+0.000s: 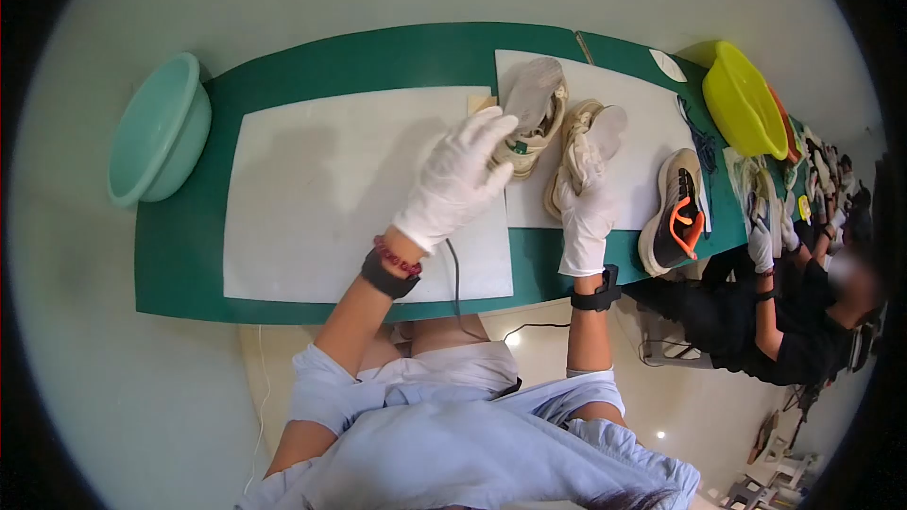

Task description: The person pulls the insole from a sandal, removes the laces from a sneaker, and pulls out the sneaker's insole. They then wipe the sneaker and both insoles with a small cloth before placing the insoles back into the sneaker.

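Both my hands wear white gloves. My left hand [455, 178] is open, fingers spread, beside a beige sneaker [525, 156]; I cannot tell whether its fingertips touch the shoe. A grey insole [537, 83] lies over that shoe's opening. My right hand [588, 212] grips a second beige sneaker [559, 184], its fingers reaching over the upper and partly hidden. Another grey insole [611, 125] sticks out at the far end of this second shoe. Both sneakers are on a white board [647, 118].
A black sneaker with orange trim [678, 217] stands to the right, near dark laces [701, 146]. A larger white board [321, 198] covers the green table [179, 264] at left. A teal basin [161, 137] and yellow basin [742, 99] flank it. A co-worker [746, 312] sits at right.
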Motion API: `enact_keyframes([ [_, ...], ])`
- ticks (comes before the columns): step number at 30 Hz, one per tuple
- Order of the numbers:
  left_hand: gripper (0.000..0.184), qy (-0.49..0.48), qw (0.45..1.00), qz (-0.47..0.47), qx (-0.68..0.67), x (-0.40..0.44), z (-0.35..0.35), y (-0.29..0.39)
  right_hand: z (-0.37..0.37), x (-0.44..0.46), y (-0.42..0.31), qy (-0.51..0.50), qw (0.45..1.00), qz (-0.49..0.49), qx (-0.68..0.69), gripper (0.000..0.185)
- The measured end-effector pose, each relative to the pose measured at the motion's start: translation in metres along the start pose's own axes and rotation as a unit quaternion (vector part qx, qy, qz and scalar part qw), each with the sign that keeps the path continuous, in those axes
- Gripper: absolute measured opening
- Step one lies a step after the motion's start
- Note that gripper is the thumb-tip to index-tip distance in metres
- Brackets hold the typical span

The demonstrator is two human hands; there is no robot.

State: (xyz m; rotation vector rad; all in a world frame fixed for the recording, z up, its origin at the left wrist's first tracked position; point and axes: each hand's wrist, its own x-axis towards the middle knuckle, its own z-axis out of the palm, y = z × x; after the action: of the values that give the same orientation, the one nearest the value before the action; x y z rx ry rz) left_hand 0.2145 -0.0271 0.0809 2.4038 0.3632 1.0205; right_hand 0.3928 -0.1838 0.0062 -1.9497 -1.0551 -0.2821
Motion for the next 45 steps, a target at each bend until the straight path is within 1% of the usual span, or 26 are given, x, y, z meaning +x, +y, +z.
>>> enact_keyframes([
  [1,0.051,-0.006,0.999,0.020,0.032,0.004,0.013,0.001,0.000,0.000,-0.001,0.003,1.000,0.002,0.012,0.051],
  [2,0.054,-0.009,0.999,0.014,0.043,0.006,0.026,-0.002,-0.003,0.000,-0.003,-0.010,1.000,-0.001,-0.009,0.050],
  [4,0.061,-0.014,0.998,0.004,0.068,0.013,0.042,-0.006,-0.006,-0.001,-0.008,-0.005,1.000,0.002,0.022,0.052],
  [5,0.061,-0.061,0.996,-0.016,0.063,0.017,0.046,-0.011,-0.006,-0.001,-0.009,-0.003,0.999,0.003,0.037,0.054],
  [6,0.060,-0.107,0.992,-0.038,0.058,0.022,0.047,-0.013,-0.006,-0.001,-0.009,-0.010,0.985,0.068,0.160,0.058],
  [7,0.060,-0.152,0.985,-0.059,0.053,0.027,0.048,-0.014,-0.006,-0.002,-0.009,0.000,0.951,0.134,0.280,0.062],
  [8,0.057,-0.132,0.988,-0.061,0.052,0.028,0.053,-0.012,-0.009,-0.002,-0.009,-0.010,0.987,0.073,0.143,0.063],
  [9,0.054,-0.114,0.990,-0.065,0.051,0.025,0.060,-0.010,-0.012,-0.003,-0.008,-0.019,1.000,0.013,0.001,0.065],
  [10,0.051,-0.096,0.992,-0.067,0.050,0.025,0.066,-0.011,-0.013,-0.003,-0.009,-0.017,0.999,0.009,-0.047,0.067],
  [13,0.039,-0.063,0.991,-0.002,0.121,0.027,0.076,-0.016,-0.012,0.000,-0.013,-0.034,0.996,0.045,-0.071,0.068],
  [16,0.031,-0.113,0.985,-0.010,0.133,0.027,0.078,-0.016,-0.012,0.001,-0.013,-0.030,0.996,0.040,-0.077,0.068],
  [19,0.029,-0.061,0.993,0.018,0.102,0.021,0.067,-0.020,-0.011,0.001,-0.004,-0.031,0.998,0.011,-0.051,0.068],
  [22,0.028,0.105,0.994,-0.009,0.007,0.025,0.033,-0.025,-0.009,-0.003,0.000,-0.024,0.999,0.042,0.006,0.068],
  [24,0.028,0.155,0.985,-0.038,-0.069,0.028,-0.003,-0.016,-0.012,-0.002,0.002,-0.027,0.998,0.039,0.030,0.067],
  [26,0.029,0.177,0.983,-0.037,-0.007,0.017,-0.044,-0.011,-0.016,-0.004,0.002,-0.020,0.999,0.035,0.034,0.067],
  [28,0.029,0.223,0.959,-0.091,-0.152,-0.006,-0.075,-0.002,-0.019,-0.008,0.003,-0.005,0.999,0.028,0.015,0.067],
  [31,0.033,0.238,0.957,-0.142,-0.089,-0.065,-0.108,-0.034,-0.019,-0.011,0.010,0.007,0.999,0.017,0.028,0.064],
  [34,0.040,0.215,0.972,-0.052,0.075,-0.105,-0.127,-0.034,-0.025,0.001,-0.002,0.063,0.998,-0.022,0.015,0.057],
  [35,0.041,0.190,0.974,-0.044,0.112,-0.122,-0.130,-0.034,-0.029,0.002,-0.003,0.076,0.996,-0.032,0.022,0.056],
  [37,0.045,0.137,0.973,-0.017,0.186,-0.147,-0.134,-0.043,-0.033,0.012,-0.001,0.057,0.998,-0.012,0.003,0.056],
  [38,0.043,0.108,0.978,-0.018,0.176,-0.161,-0.136,-0.043,-0.032,0.016,0.006,0.070,0.995,-0.058,-0.041,0.055],
  [40,0.039,0.053,0.987,-0.023,0.148,-0.180,-0.134,-0.037,-0.030,0.025,0.014,0.010,0.996,-0.023,-0.086,0.054],
  [41,0.038,0.048,0.990,-0.055,0.120,-0.188,-0.135,-0.031,-0.030,0.027,0.019,-0.021,0.994,-0.005,-0.110,0.053],
  [43,0.036,0.038,0.990,-0.120,0.063,-0.190,-0.139,-0.014,-0.031,0.027,0.053,-0.039,0.995,0.063,0.071,0.053],
  [44,0.033,0.048,0.988,-0.138,0.044,-0.190,-0.141,-0.011,-0.029,0.024,0.060,-0.045,0.981,0.098,0.161,0.054],
  [45,0.032,0.037,0.988,-0.149,0.035,-0.186,-0.145,-0.008,-0.044,0.031,0.033,-0.101,0.994,0.046,-0.023,0.059],
])
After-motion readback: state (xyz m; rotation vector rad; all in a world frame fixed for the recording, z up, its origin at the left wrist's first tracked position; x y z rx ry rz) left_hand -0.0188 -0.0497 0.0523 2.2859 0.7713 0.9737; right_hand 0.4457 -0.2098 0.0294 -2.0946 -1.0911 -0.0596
